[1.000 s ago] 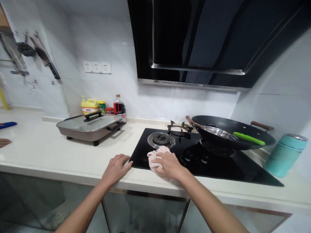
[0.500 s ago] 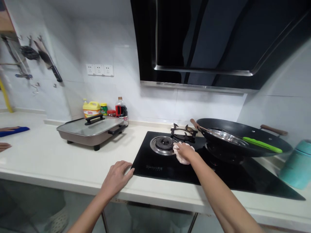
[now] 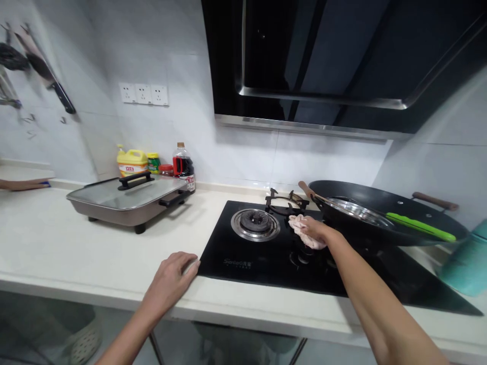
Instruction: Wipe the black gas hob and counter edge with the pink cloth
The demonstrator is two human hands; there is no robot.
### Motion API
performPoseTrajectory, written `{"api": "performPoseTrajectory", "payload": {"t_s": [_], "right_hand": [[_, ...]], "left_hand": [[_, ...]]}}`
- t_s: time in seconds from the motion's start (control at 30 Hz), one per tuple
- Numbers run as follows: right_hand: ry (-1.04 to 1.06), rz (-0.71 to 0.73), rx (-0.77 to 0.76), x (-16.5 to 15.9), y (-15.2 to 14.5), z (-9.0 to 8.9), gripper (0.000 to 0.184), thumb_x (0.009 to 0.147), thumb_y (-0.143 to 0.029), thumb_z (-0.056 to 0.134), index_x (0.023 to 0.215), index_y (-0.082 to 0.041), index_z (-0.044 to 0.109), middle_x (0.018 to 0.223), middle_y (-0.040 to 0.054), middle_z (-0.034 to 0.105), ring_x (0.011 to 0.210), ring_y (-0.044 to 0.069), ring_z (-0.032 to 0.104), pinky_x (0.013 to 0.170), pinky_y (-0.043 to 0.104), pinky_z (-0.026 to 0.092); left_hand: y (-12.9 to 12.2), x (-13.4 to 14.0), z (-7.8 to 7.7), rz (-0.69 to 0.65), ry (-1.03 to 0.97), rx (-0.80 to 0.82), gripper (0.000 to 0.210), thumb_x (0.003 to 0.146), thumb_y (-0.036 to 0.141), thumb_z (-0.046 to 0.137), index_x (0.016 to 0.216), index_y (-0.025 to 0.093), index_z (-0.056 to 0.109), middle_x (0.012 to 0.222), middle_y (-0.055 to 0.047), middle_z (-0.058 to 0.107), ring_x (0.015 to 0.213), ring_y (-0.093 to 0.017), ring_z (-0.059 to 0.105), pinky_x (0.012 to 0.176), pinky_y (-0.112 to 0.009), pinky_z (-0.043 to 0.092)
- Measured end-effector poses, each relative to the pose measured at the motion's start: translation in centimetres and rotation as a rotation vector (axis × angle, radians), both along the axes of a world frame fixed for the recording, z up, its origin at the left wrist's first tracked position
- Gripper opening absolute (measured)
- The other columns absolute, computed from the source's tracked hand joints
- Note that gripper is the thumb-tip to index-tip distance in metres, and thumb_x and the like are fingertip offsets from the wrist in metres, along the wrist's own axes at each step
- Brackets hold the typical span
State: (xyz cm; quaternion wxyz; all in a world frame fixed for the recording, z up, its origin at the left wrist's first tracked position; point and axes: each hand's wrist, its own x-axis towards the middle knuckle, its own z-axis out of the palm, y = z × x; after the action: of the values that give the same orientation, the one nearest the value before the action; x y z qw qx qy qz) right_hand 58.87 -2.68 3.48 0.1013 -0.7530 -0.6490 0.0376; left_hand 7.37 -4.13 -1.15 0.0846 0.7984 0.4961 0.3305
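Observation:
My right hand (image 3: pixel 314 228) presses a pale pink cloth (image 3: pixel 304 234) on the black glass gas stove (image 3: pixel 266 261), between the left burner and the wok. The bare left burner (image 3: pixel 255 223) shows its metal ring, and its pan support (image 3: pixel 286 202) stands behind it on the stove's back edge. On the white counter, my left hand (image 3: pixel 173 276) rests with fingers apart, its fingertips at the stove's front left corner. It holds nothing.
A large black wok (image 3: pixel 380 230) with a metal lid-like piece and a green-handled tool covers the right burner. A turquoise container (image 3: pixel 466 263) stands far right. Left are a lidded electric pan (image 3: pixel 129 200), bottles (image 3: pixel 183 167) and another person's arm (image 3: pixel 23 184). The range hood (image 3: pixel 323 61) hangs above.
My right hand has slid the cloth rightward, away from the left burner toward the wok. My left hand stays at the stove corner. The other person's arm has moved farther back on the counter.

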Motion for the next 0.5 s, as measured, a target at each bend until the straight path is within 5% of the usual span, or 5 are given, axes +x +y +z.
{"api": "performPoseTrajectory", "payload": {"t_s": [0.23, 0.5], "right_hand": [[-0.011, 0.061, -0.109, 0.3, -4.3, 0.1, 0.049, 0.09, -0.027, 0.062, 0.138, -0.019, 0.067, 0.15, 0.0172, 0.054, 0.139, 0.033, 0.051, 0.114, 0.042, 0.041], [0.09, 0.228, -0.195, 1.0, -8.2, 1.8, 0.085, 0.072, -0.029, 0.074, 0.155, -0.033, 0.053, 0.164, 0.0053, 0.044, 0.153, 0.029, 0.038, 0.123, 0.039, 0.033]], "left_hand": [[0.2, 0.1, 0.1, 0.004, 0.028, 0.024, 0.04, 0.095, 0.055, 0.05, 0.099, 0.025, 0.076, 0.11, -0.008, 0.079, 0.108, -0.028, 0.069, 0.098, -0.041, 0.051], [0.2, 0.1, 0.5, -0.002, 0.053, 0.039, 0.041, 0.094, 0.053, 0.048, 0.096, 0.024, 0.076, 0.107, -0.008, 0.079, 0.106, -0.028, 0.069, 0.097, -0.041, 0.051]]}}
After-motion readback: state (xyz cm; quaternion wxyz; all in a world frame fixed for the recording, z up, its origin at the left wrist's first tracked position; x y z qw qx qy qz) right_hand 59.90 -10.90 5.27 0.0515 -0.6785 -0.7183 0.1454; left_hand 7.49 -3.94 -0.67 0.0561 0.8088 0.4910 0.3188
